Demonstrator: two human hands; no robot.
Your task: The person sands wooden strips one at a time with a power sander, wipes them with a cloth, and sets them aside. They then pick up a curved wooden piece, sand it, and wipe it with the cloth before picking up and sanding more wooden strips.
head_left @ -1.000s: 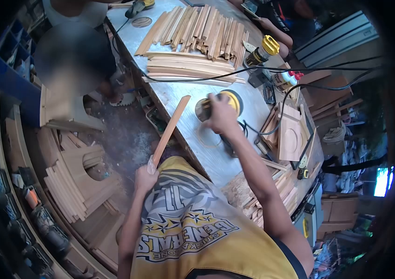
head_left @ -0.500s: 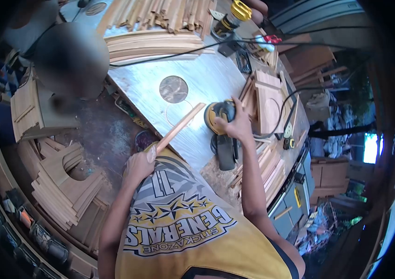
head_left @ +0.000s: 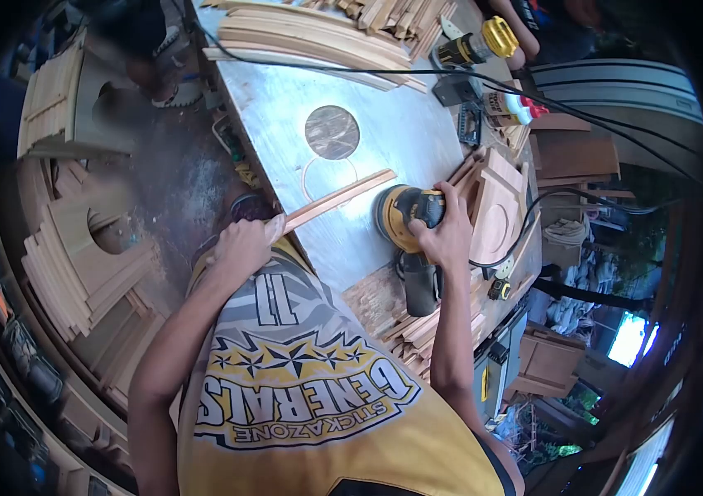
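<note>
My left hand (head_left: 244, 250) is closed around the near end of a narrow wooden strip (head_left: 341, 198), which slants up over the pale board's edge. My right hand (head_left: 447, 238) grips a yellow and black orbital sander (head_left: 402, 218) from its right side. The sander is tipped, with its round pad facing left, close to the strip's far end; a small gap seems to lie between them. A dark dust canister (head_left: 420, 287) hangs from the sander toward me. Beneath both lies the pale board (head_left: 273, 107) with a round cutout (head_left: 332, 132).
Curved wooden pieces (head_left: 285, 37) are piled at the far edge. A yellow-topped power tool (head_left: 480, 43) and glue bottles (head_left: 507, 107) stand far right. Wooden panels (head_left: 496, 207) lie beside the sander. A black cable (head_left: 351, 69) crosses the board. Another person's foot (head_left: 176, 97) shows upper left.
The view has shifted, so the board and tools appear farther right. A blurred round shape at upper left is gone, and a person's legs show there. Both hands keep their holds.
</note>
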